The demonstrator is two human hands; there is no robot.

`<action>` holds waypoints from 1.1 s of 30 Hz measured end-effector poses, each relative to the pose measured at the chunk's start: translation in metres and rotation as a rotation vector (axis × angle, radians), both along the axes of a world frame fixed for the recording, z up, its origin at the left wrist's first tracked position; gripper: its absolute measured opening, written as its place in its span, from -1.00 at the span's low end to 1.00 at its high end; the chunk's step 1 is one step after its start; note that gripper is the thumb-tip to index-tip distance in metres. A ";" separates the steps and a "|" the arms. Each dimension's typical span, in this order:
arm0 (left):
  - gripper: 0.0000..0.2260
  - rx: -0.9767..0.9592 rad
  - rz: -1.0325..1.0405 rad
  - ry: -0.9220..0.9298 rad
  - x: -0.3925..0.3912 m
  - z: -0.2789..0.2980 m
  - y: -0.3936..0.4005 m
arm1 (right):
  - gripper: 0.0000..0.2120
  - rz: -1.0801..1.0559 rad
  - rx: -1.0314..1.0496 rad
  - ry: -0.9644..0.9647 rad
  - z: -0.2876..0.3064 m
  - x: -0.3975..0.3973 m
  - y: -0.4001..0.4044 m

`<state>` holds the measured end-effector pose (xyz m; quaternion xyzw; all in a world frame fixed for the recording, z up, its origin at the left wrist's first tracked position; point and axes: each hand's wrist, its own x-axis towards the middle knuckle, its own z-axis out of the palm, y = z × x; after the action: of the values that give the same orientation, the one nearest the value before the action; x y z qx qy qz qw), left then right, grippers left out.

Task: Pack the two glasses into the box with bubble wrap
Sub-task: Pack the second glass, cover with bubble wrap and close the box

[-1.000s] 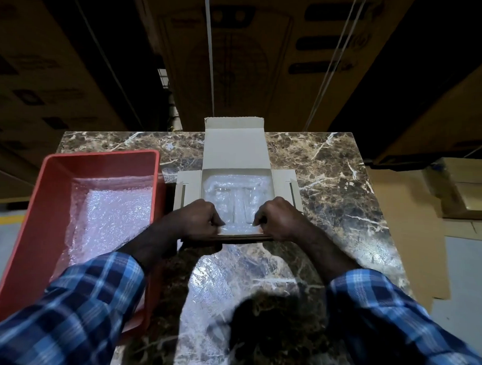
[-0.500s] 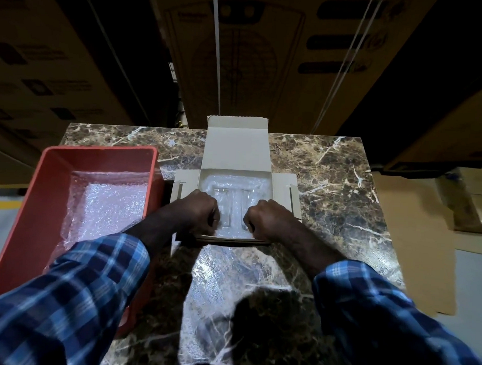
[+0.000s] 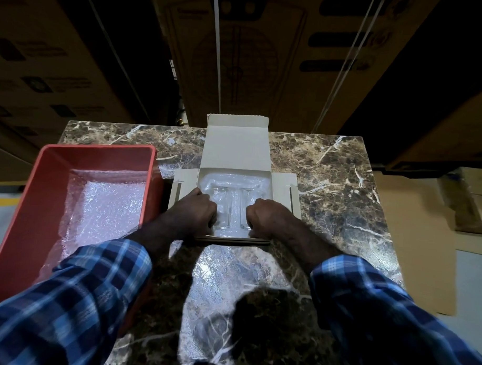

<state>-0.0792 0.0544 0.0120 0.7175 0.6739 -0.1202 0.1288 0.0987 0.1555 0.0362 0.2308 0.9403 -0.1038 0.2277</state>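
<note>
The left hand (image 3: pixel 195 210) and right hand (image 3: pixel 268 217) are curled inside the open box (image 3: pixel 235 146), each closed on the bubble wrap (image 3: pixel 234 182) at its own side. Two glasses (image 3: pixel 235 206) are laid side by side on that wrap, between the hands. The box is set on a marble table (image 3: pixel 330 185), beside a red tray (image 3: pixel 43 181) lined with more wrap.

Both hands, left (image 3: pixel 195 212) and right (image 3: pixel 268 217), press curled into the bubble-wrapped glasses (image 3: pixel 231 206) inside the open box (image 3: pixel 235 146).
</note>
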 end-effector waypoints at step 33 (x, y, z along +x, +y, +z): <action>-0.73 0.108 -0.027 0.288 0.002 0.013 -0.012 | -0.90 0.150 0.271 -0.002 0.002 0.010 -0.001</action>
<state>-0.0775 0.0422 0.0253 0.7077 0.6812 -0.1871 -0.0096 0.1091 0.1550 0.0377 0.1889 0.9599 0.0417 0.2027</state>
